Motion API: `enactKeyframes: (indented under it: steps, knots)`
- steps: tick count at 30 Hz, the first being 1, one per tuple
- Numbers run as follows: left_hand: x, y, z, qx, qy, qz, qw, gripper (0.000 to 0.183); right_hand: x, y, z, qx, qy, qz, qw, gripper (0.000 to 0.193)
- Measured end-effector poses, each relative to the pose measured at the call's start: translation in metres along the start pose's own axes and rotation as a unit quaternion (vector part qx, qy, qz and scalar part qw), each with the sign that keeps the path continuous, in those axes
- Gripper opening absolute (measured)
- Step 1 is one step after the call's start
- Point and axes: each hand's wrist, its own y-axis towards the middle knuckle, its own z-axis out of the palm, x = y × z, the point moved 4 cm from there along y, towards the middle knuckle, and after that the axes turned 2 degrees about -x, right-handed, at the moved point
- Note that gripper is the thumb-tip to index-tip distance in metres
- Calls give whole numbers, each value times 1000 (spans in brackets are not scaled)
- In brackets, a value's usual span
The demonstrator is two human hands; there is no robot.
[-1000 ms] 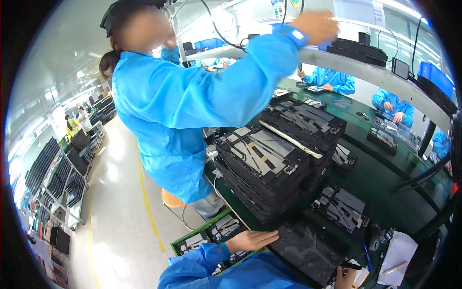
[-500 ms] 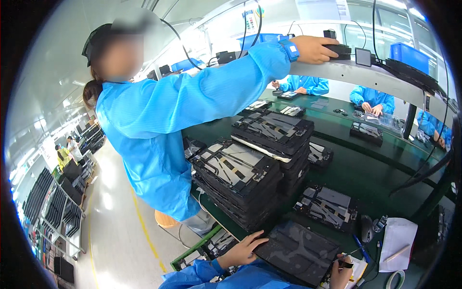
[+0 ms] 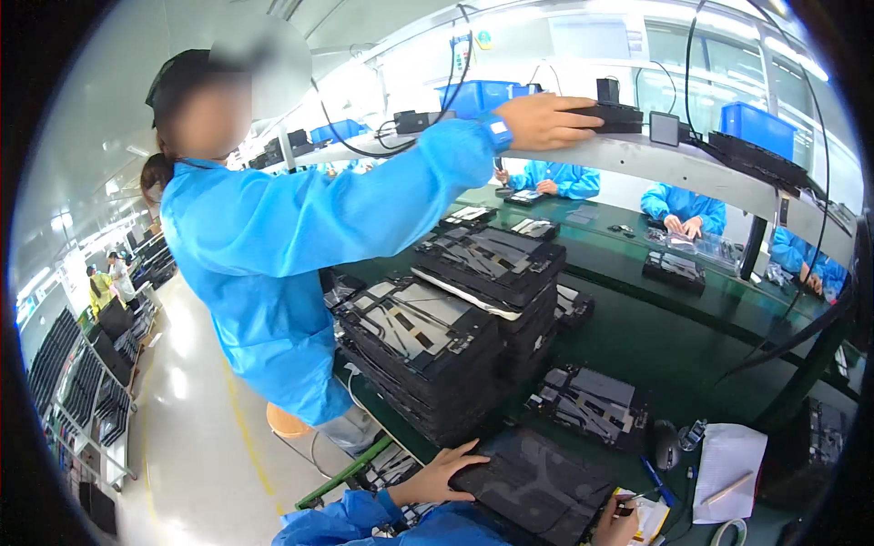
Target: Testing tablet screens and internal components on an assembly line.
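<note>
A flat dark rectangular panel [image 3: 539, 487], with dull smear-like shapes across it, lies at the table's near edge. My left hand [image 3: 435, 475] is at its left edge, fingers spread and fingertips touching the surface. At the panel's lower right corner is my right hand [image 3: 615, 523], partly cut off by the lower edge. Its fingers are closed around a thin tool [image 3: 637, 497] whose kind I cannot make out. Just beyond the panel lies an opened tablet-like device [image 3: 592, 405] with its inner parts showing.
A tall stack of similar devices [image 3: 414, 364] stands left of centre, another stack [image 3: 496, 264] behind it. A mouse [image 3: 667, 446], blue pen [image 3: 657, 480], paper pad [image 3: 731, 473] and tape roll [image 3: 728, 533] lie right. A co-worker [image 3: 264, 246] reaches to the overhead shelf [image 3: 628, 150].
The whole view has shifted, so things sit further left in it. My left hand stays on the panel's edge and my right hand stays at its corner. The co-worker's hand remains at the shelf.
</note>
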Motion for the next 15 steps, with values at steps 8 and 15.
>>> enactKeyframes:
  steps: [8,15]
  knots:
    - [1,5,1,17,32,-33,999,81,-1,4,-10,43,61,-1,997,19]
    - [-65,17,-20,52,80,-67,993,73,-1,2,-10,44,105,89,989,19]
